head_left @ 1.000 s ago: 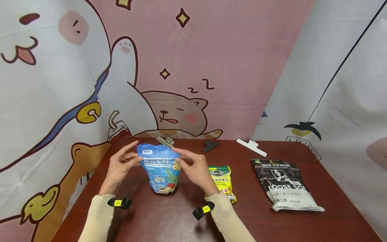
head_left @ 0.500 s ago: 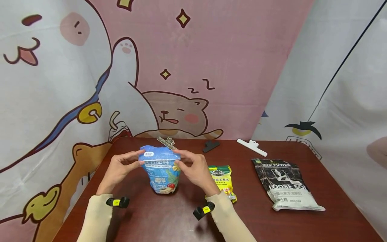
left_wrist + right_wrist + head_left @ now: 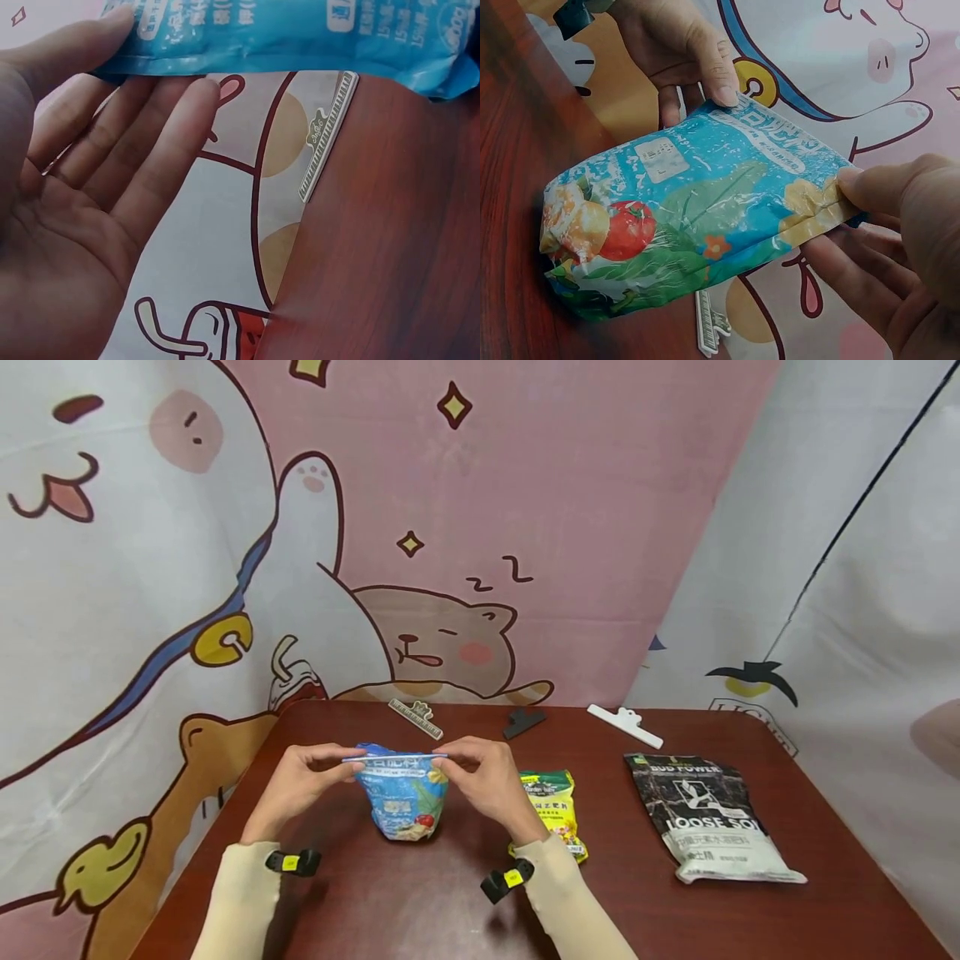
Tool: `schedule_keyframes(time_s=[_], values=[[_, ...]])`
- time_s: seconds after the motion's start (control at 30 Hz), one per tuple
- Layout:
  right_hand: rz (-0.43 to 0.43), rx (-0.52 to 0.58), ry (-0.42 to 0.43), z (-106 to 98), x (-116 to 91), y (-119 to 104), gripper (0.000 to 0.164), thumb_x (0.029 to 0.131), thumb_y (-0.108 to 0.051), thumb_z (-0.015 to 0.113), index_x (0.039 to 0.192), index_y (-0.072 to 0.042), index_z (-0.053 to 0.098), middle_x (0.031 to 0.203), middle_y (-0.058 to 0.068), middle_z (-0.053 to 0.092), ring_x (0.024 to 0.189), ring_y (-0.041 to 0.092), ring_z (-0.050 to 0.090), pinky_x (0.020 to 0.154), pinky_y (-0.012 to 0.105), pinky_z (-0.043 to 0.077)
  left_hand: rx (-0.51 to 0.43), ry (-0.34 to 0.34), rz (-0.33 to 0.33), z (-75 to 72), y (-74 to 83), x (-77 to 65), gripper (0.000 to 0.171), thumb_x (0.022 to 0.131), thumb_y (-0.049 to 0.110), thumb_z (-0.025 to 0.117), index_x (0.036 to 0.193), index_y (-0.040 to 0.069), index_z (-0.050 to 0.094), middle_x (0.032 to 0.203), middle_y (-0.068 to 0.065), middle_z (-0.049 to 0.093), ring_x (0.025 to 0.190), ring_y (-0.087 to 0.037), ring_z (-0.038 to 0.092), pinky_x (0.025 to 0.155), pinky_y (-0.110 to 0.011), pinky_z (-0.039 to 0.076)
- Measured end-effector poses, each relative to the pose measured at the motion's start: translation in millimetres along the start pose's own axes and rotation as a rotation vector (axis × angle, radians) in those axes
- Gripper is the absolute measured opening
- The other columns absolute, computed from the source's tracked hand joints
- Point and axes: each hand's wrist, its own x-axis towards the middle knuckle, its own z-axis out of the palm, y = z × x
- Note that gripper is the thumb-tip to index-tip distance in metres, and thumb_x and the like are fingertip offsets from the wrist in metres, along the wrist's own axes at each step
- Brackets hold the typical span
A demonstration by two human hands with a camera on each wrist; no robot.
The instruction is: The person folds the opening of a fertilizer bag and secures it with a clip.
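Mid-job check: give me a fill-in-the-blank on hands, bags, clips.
1. The left hand and right hand pinch the bag whose main colour is ____.
2. In the head view, the yellow packet lies to the ____ of that bag.
3. The dark clip lies between the patterned clip and the ____ clip.
Missing: blue; right; white.

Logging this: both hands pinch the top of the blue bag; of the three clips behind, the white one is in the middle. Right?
One slip: the head view shows the black clip in the middle, the white clip at the right end. The left hand and right hand do pinch the blue bag.
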Motion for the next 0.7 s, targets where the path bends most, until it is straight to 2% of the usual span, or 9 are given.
schedule_keyframes(time_s=[0.1,0.23,0.33,0.43,0.53,0.7], values=[[-0.021,-0.007,-0.006,-0.4,-0.5,-0.8,0.011,0.094,-0.028,0.076,0.103,-0.023,0.082,0.096,-0.01,0.077,0.08,0.005,0.068,0.07,0.026,0.058,-0.028,-0.008,0.016,0.6,-0.5,0.7,0.022,0.092,0.036,0.078,0.108,0.021,0.081,0.11,-0.005,0.076,0.089,-0.027,0.073,0.079,-0.029,0.059],[-0.017,-0.012,-0.021,-1.7,-1.5,-1.9,0.009,0.095,-0.026,0.075,0.101,-0.023,0.081,0.093,-0.009,0.077,0.076,0.007,0.067,0.068,0.024,0.056,-0.036,-0.003,0.072,2.3,-0.9,2.4,0.014,0.092,0.028,0.078,0.1,0.017,0.081,0.107,-0.006,0.073,0.094,-0.018,0.07,0.078,-0.026,0.059],[-0.019,-0.005,-0.03,-1.3,-1.9,-2.4,0.01,0.096,-0.025,0.074,0.103,-0.022,0.081,0.096,-0.008,0.078,0.077,0.005,0.067,0.069,0.024,0.056,-0.031,-0.001,0.106,3.3,-1.7,3.3,0.008,0.092,0.024,0.078,0.097,0.018,0.081,0.11,-0.008,0.07,0.094,-0.011,0.068,0.078,-0.024,0.057],[-0.043,-0.001,-0.039,0.4,-1.5,-3.1,0.015,0.097,-0.024,0.072,0.11,-0.02,0.081,0.1,-0.007,0.078,0.078,0.005,0.067,0.069,0.025,0.057,-0.044,-0.009,0.127,4.1,-1.7,4.5,0.006,0.092,0.021,0.078,0.096,0.017,0.081,0.119,-0.012,0.068,0.095,-0.01,0.07,0.078,-0.022,0.058],[-0.076,0.004,-0.049,2.9,-1.6,-4.6,0.019,0.098,-0.023,0.071,0.115,-0.02,0.079,0.101,-0.005,0.078,0.076,0.007,0.066,0.069,0.024,0.057,-0.039,-0.017,0.129,5.3,1.1,4.2,0.007,0.093,0.023,0.077,0.098,0.018,0.081,0.119,-0.01,0.071,0.099,-0.01,0.07,0.082,-0.023,0.058],[-0.112,-0.04,-0.018,7.3,-3.1,-10.3,0.019,0.096,-0.022,0.074,0.114,-0.019,0.08,0.095,-0.006,0.076,0.073,0.007,0.063,0.066,0.021,0.054,0.025,-0.002,0.103,9.0,13.3,1.8,0.01,0.095,0.03,0.076,0.102,0.025,0.08,0.102,0.001,0.078,0.092,-0.013,0.068,0.077,-0.027,0.057]])
